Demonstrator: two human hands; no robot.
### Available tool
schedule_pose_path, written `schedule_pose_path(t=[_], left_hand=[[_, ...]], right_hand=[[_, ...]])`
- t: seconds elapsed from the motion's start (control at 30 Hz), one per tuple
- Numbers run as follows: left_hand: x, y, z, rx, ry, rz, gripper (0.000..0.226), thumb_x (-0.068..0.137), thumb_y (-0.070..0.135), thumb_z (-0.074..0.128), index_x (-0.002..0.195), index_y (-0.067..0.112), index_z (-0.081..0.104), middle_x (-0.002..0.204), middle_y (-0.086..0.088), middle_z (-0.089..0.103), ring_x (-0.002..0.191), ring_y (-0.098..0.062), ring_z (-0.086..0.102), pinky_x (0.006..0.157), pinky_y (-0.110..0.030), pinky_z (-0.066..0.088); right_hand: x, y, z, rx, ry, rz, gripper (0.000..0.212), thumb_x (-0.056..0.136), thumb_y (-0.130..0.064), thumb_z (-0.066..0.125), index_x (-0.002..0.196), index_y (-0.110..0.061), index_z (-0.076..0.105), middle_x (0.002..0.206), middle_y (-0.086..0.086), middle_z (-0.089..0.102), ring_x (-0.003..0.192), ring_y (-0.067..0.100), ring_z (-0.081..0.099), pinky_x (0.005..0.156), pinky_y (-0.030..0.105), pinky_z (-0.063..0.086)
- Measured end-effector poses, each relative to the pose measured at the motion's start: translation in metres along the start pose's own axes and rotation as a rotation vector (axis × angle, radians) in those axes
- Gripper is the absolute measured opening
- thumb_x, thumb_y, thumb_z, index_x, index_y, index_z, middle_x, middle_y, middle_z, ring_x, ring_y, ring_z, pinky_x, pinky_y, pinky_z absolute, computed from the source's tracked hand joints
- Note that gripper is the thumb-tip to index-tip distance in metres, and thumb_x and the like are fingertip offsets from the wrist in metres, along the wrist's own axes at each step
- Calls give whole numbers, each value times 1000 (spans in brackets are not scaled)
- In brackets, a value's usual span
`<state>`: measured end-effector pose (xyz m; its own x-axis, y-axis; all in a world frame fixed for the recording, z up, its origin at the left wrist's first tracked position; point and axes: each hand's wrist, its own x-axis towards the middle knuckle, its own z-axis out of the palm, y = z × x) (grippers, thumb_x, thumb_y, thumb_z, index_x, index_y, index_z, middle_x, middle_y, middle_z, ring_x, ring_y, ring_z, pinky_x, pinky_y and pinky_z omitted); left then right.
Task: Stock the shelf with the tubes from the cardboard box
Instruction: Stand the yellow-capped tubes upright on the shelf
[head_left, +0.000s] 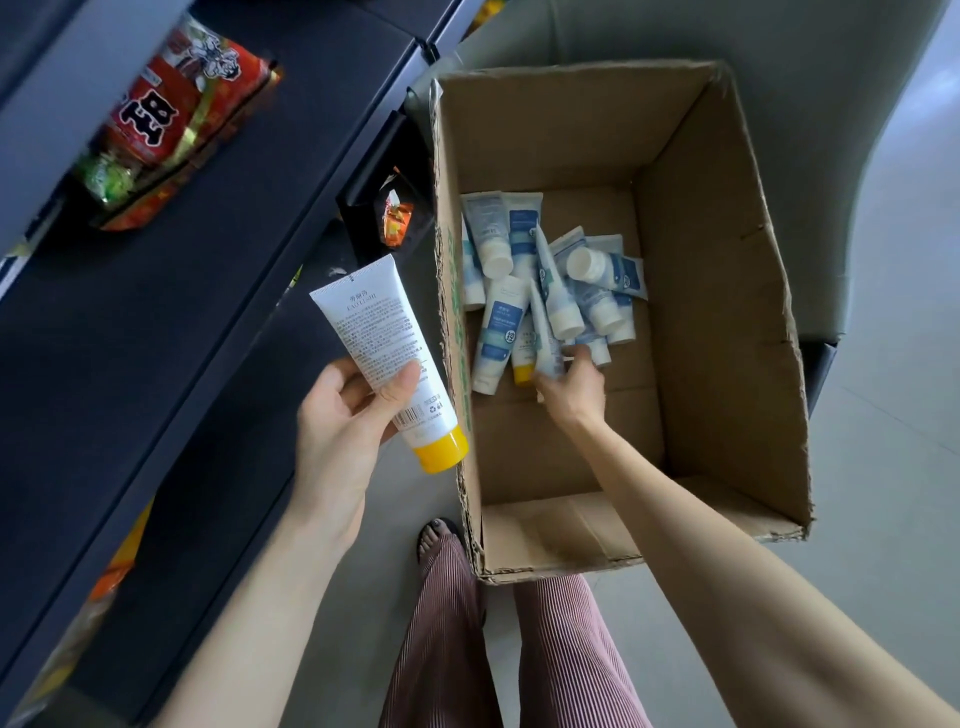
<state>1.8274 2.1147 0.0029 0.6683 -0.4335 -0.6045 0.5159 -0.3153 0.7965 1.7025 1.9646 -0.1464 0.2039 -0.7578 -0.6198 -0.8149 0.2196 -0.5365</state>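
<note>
right hand (569, 384): fingertips blurred among the tubes (498, 332); grip unclear
yellow-capped tube (384, 353): small print unreadable
shelf (234, 260): cut off at left and top edges
snack packet (171, 114): blurred
foot (434, 535): mostly hidden behind the trouser leg (441, 623) and cardboard box (727, 312)

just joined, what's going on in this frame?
A person stands over an open cardboard box on the floor beside a dark shelf. The left grip holds a white tube with a yellow cap in the air between shelf and box, not yet placed. The right grip is down in the box, pinching the end of a blue-and-white tube from the loose pile of tubes on the bottom. A red snack packet lies on the shelf.
</note>
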Motion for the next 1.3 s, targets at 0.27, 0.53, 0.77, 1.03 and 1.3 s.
schedule_pose_path(t=[0.27, 0.53, 0.77, 1.03, 1.3], left_hand=[[6, 2, -4, 1, 23, -11, 51, 70, 26, 69, 116, 8, 57, 107, -1, 68, 104, -17, 65, 88, -33, 53], [11, 1, -2, -5, 12, 4, 42, 70, 25, 68, 109, 13, 58, 102, 4, 69, 98, -9, 66, 85, -28, 55], [14, -5, -1, 0, 1, -7, 48, 69, 26, 68, 113, 10, 57, 105, 1, 69, 99, -10, 66, 84, -26, 54], [27, -8, -10, 18, 16, -19, 49, 69, 27, 69, 113, 10, 57, 106, 1, 69, 102, -13, 65, 86, -30, 52], [38, -6, -15, -14, -15, -36, 43, 72, 26, 67, 112, 14, 60, 102, 6, 71, 97, -9, 66, 81, -24, 53]], right_hand=[[-2, 27, -51, -370, -213, 16, 51, 81, -11, 69, 129, -8, 51, 124, 14, 58, 108, 30, 59, 88, 39, 51], [1, 56, -74, -861, -281, -34, 31, 93, -9, 46, 124, -12, 50, 131, 12, 47, 117, 31, 50, 92, 39, 46], [-14, 18, 1, 55, -158, -52, 61, 83, -21, 71, 136, -10, 43, 132, 8, 53, 123, 23, 49, 96, 26, 38], [-1, 4, 55, 1049, -18, 563, 57, 83, -23, 72, 132, -7, 47, 131, 7, 56, 121, 23, 53, 105, 37, 41], [12, 0, 42, 1251, -110, 640, 42, 92, -19, 59, 132, -8, 48, 140, 12, 48, 132, 27, 43, 101, 40, 42]])
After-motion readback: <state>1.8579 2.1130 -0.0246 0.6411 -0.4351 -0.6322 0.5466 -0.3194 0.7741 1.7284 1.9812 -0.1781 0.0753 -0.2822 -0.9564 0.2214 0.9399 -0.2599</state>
